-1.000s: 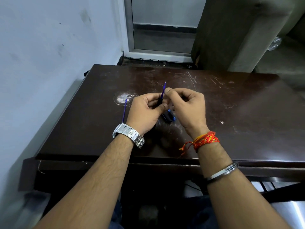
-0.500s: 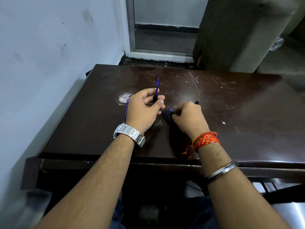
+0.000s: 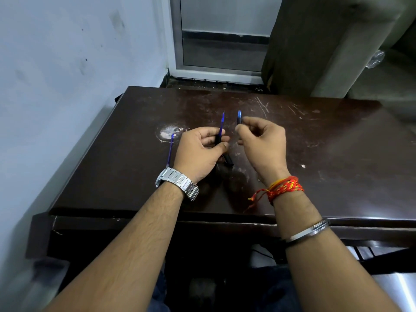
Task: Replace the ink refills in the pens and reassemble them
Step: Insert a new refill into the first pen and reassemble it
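My left hand point(image 3: 199, 149) grips a black pen barrel point(image 3: 218, 139) above the dark table point(image 3: 315, 140), with a blue refill point(image 3: 222, 121) sticking up out of it. My right hand point(image 3: 262, 140) pinches a small dark pen tip piece with a blue end point(image 3: 239, 117), held upright just right of the refill and apart from it. A second blue refill point(image 3: 170, 150) lies on the table to the left of my left hand. A black pen part point(image 3: 228, 159) rests on the table between my hands.
The table stands against a white wall point(image 3: 67, 75) on the left. Its front edge point(image 3: 225, 219) is close to my body. Behind it are a door frame point(image 3: 216, 73) and a brown upholstered piece of furniture point(image 3: 326, 41). A pale worn spot point(image 3: 167, 131) marks the tabletop.
My right hand has lifted off the table with the small tip piece and brought it up beside the refill. My left hand has kept the barrel and refill nearly still.
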A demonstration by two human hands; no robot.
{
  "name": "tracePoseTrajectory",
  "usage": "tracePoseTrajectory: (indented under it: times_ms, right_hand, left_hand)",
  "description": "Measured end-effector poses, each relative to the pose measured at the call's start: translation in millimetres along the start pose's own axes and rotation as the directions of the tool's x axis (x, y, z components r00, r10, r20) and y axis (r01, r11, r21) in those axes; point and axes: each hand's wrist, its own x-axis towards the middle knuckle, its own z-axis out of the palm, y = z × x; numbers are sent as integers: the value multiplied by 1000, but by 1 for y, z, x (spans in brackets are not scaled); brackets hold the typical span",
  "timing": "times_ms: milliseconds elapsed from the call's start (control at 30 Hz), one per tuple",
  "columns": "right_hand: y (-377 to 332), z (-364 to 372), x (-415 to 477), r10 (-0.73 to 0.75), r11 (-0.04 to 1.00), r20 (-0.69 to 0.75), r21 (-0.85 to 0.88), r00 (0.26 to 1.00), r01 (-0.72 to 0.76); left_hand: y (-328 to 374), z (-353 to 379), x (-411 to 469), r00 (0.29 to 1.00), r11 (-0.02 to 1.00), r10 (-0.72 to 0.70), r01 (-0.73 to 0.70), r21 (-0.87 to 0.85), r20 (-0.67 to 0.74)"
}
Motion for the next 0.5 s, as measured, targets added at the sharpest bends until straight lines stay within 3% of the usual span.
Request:
tracePoseTrajectory:
  times_ms: [200, 500]
  right_hand:
    - [-5, 1, 2, 9, 935, 35, 353, 999, -21]
    - [-16, -5, 0, 10, 889, -28, 458, 1000, 4]
  left_hand:
    - [4, 2, -5, 995, 1000, -19, 18, 7, 102]
    - [4, 4, -7, 984, 998, -69, 67, 17, 163]
